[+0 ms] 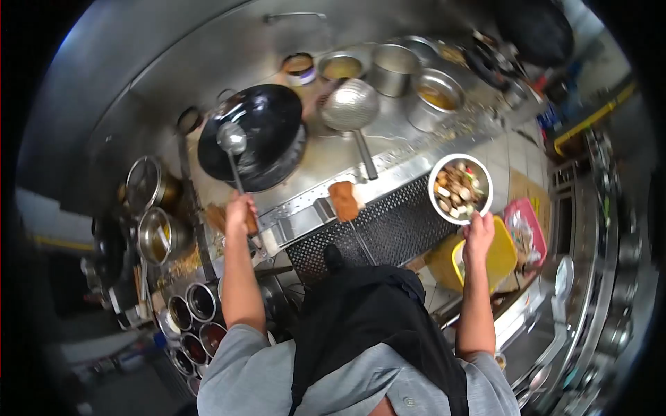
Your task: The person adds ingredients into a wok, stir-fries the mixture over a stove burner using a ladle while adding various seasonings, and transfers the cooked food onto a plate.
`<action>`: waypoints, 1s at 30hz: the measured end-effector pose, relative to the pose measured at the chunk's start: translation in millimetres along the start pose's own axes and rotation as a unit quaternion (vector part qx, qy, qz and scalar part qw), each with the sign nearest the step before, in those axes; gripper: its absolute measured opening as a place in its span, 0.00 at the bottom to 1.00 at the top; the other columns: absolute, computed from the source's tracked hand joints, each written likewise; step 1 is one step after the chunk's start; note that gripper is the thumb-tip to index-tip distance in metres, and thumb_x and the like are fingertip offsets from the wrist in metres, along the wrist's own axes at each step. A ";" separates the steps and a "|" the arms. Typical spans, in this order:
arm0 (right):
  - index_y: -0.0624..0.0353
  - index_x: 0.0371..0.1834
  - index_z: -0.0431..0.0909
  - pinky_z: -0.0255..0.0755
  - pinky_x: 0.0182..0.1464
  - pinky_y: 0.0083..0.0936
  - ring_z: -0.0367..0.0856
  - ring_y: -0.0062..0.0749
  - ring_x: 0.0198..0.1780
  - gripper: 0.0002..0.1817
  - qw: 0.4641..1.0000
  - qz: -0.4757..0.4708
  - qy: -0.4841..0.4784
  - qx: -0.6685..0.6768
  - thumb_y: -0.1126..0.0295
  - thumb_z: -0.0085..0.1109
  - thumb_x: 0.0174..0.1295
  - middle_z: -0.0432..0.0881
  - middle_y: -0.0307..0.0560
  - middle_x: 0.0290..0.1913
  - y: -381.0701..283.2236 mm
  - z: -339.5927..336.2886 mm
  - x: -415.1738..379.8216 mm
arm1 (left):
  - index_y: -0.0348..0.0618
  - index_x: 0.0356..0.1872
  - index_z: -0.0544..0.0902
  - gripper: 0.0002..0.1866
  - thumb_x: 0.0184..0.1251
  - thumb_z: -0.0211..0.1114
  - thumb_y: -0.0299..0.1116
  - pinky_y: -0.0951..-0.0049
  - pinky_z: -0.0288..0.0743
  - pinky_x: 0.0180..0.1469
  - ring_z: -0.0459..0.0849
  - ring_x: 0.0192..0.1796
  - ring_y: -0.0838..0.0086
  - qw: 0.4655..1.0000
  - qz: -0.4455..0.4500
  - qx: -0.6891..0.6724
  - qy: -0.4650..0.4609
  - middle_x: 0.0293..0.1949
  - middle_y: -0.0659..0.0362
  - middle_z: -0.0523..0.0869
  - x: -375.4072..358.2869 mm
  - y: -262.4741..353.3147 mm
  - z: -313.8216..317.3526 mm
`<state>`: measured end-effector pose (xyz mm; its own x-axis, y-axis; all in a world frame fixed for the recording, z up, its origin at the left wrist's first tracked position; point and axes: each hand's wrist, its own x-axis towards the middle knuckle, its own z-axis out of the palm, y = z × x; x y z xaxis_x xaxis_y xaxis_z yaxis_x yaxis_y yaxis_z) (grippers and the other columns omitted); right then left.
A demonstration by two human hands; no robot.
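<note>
My left hand [241, 210] is closed around the handle of a metal ladle [232, 139], whose bowl is over the black wok [267, 118]. The wok sits on the stove at the left, tilted. On the right, my right hand [479, 232] grips the rim of a white-edged bowl [460, 188] filled with chopped, brown and pale food pieces. That bowl is held above the floor, beyond the counter edge. A perforated strainer [350, 105] rests between the wok and the pots, its handle toward me. A brown cloth [343, 201] lies on the counter's front edge.
Metal pots [393, 69] with liquid in some stand along the back. More pots [158, 236] and several round sauce containers [201, 301] are at the left. A yellow bin [501, 256] and a pink basket [534, 232] stand at the right, near a black perforated mat [395, 222].
</note>
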<state>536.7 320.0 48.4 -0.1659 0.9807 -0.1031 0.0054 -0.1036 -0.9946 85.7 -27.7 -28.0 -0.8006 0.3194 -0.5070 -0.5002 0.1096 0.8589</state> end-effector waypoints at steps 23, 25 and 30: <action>0.51 0.38 0.75 0.80 0.37 0.48 0.85 0.56 0.35 0.04 0.708 -0.531 -0.239 -0.400 0.71 0.52 0.63 0.83 0.54 0.34 -42.3 566.4 15.5 | 0.45 0.74 0.63 0.36 0.64 0.63 0.25 0.73 0.77 0.44 0.84 0.37 0.72 0.954 0.088 0.259 0.118 0.43 0.47 0.87 -163.7 27.7 -75.9; 0.50 0.37 0.76 0.80 0.36 0.46 0.85 0.54 0.35 0.04 0.718 -0.554 -0.231 -0.352 0.72 0.52 0.61 0.83 0.53 0.33 -37.9 570.1 14.4 | 0.45 0.74 0.64 0.35 0.63 0.63 0.25 0.72 0.77 0.47 0.86 0.41 0.70 0.952 0.077 0.272 0.120 0.45 0.43 0.87 -167.9 38.3 -69.4; 0.52 0.40 0.78 0.81 0.42 0.45 0.87 0.51 0.39 0.07 0.603 -0.530 -0.374 -0.465 0.73 0.52 0.60 0.84 0.56 0.39 0.7 559.1 12.0 | 0.45 0.72 0.67 0.34 0.62 0.64 0.25 0.64 0.78 0.44 0.87 0.40 0.51 0.912 0.147 0.360 0.134 0.42 0.41 0.86 -158.1 56.3 -49.2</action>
<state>-16.6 239.2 53.2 -0.9586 0.0302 0.2833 -0.0010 0.9940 -0.1094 167.8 -118.4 97.0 -0.9653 0.2035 -0.1639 0.0174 0.6758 0.7369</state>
